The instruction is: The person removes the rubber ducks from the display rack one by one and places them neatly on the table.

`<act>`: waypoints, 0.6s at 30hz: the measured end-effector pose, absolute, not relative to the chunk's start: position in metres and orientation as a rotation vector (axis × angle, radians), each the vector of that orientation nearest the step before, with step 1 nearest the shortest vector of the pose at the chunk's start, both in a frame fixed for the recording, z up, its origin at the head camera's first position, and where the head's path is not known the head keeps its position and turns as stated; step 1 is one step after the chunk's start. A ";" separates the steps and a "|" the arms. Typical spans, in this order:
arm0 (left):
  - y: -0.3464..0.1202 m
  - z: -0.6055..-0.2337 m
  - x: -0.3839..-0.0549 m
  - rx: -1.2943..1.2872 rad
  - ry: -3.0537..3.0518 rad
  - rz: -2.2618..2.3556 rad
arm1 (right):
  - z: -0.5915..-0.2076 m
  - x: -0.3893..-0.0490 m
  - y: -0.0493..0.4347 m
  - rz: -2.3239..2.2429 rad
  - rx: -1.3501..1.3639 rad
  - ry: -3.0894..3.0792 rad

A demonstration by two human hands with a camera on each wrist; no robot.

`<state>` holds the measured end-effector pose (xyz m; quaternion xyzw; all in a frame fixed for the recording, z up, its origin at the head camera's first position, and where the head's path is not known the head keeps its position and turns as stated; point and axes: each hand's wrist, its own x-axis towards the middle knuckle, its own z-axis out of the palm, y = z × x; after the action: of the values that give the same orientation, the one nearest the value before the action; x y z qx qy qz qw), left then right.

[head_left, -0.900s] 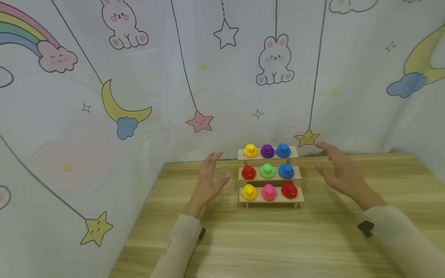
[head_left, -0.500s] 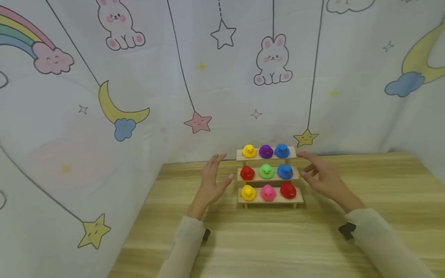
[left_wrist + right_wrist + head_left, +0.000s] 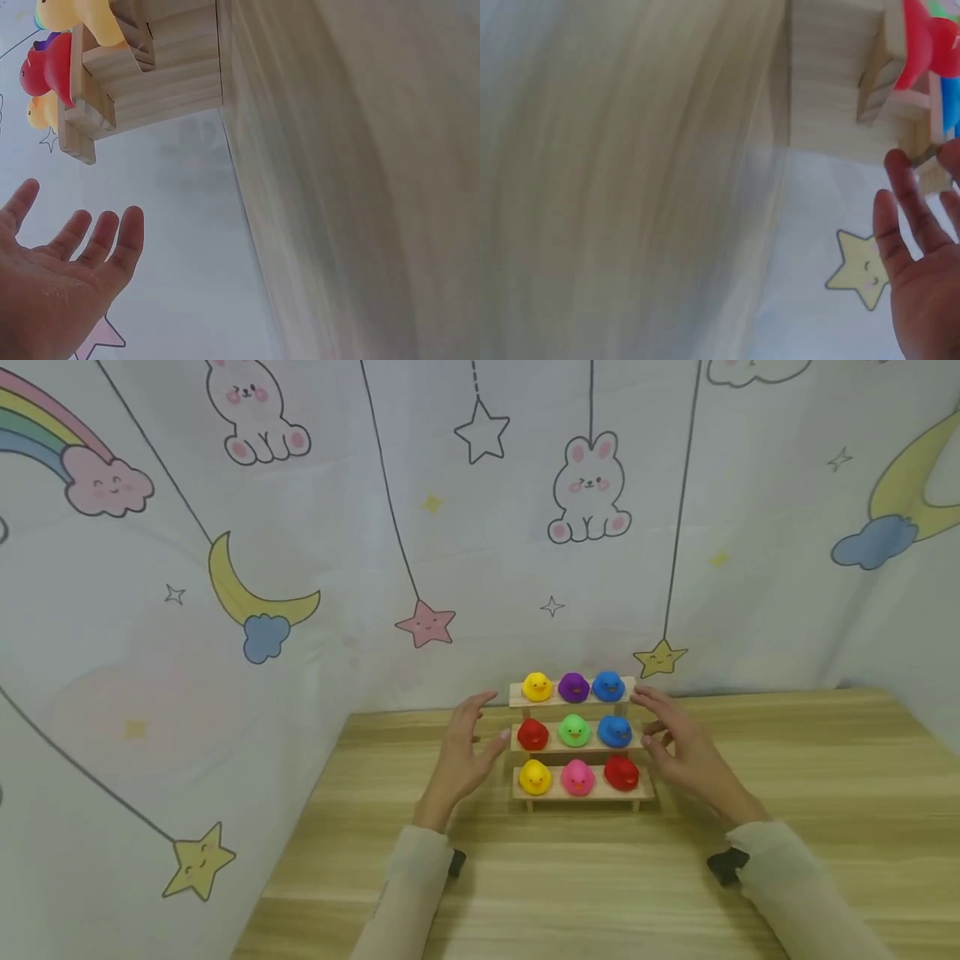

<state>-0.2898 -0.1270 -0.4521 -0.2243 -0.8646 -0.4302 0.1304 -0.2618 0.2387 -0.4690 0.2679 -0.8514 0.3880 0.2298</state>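
A three-tier wooden display stand (image 3: 642, 792) holds three small rubber ducks on each shelf. The front shelf has a yellow duck (image 3: 535, 777), a pink duck (image 3: 577, 777) and a red duck (image 3: 622, 773). On the middle one sit red (image 3: 532, 734), green (image 3: 573, 731) and blue (image 3: 615, 732) ducks; yellow, purple and blue ones line the top. My left hand (image 3: 461, 764) is spread beside the stand's left end, apart from it in the left wrist view. At the right end, my right hand (image 3: 690, 760) has loosely bent fingers, fingertips right at the upper shelves. Both hands hold nothing.
The stand is on a wood-grain table (image 3: 570, 877), near its back edge. Behind and to the left hangs a white cloth (image 3: 495, 560) printed with rabbits, stars and moons. A dark wrist device (image 3: 727, 866) shows at the right sleeve.
My right hand has moved left, from well clear of the stand up to its right end. My left hand has shifted slightly right toward the left end. The ducks stay in place.
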 end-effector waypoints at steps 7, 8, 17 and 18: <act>-0.128 -0.447 -0.290 -0.624 -2.524 -1.285 | -0.463 -0.262 0.235 0.955 0.683 -2.386; -0.128 -0.447 -0.290 -0.619 -2.523 -1.288 | -0.461 -0.262 0.235 0.909 0.687 -2.387; -0.128 -0.446 -0.288 -0.601 -2.559 -1.256 | -0.466 -0.268 0.240 0.722 0.740 -2.369; -0.128 -0.446 -0.288 -0.597 -2.563 -1.253 | -0.468 -0.268 0.240 0.717 0.736 -2.371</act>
<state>-0.2880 -0.1281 -0.4462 -0.2036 -0.8736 -0.4271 0.1134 -0.2679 0.2397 -0.4677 0.2737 -0.8821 0.2667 0.2755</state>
